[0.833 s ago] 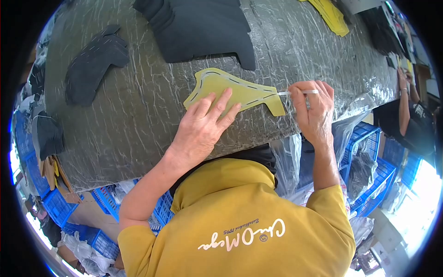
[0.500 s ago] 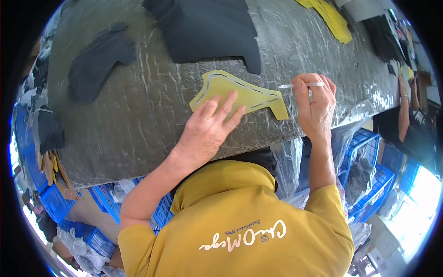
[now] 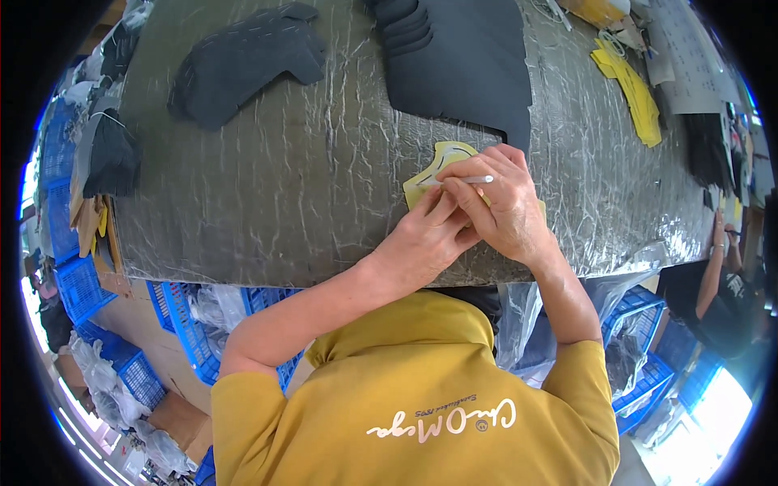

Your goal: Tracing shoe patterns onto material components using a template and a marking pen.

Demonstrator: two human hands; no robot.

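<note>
A yellow template with narrow slots along its outline lies flat on the table, mostly covered by my hands. My right hand is closed round a slim white pen, its tip down by the template's left part. My left hand rests on the template's near left side, fingers stretched out and apart, pressing on it. The right hand overlaps some of those fingertips. Beyond the template is a stack of dark cut pieces, and to the left lies another dark cut piece.
The table has a crinkled, film-like covering. Yellow pieces lie at the far right, near papers. Blue crates stand below the near edge. Another person is at the right.
My right hand has moved left from the template's right tip to its left part, pen in hand. My left hand has drawn close beside it. The view has shifted, so table things appear moved.
</note>
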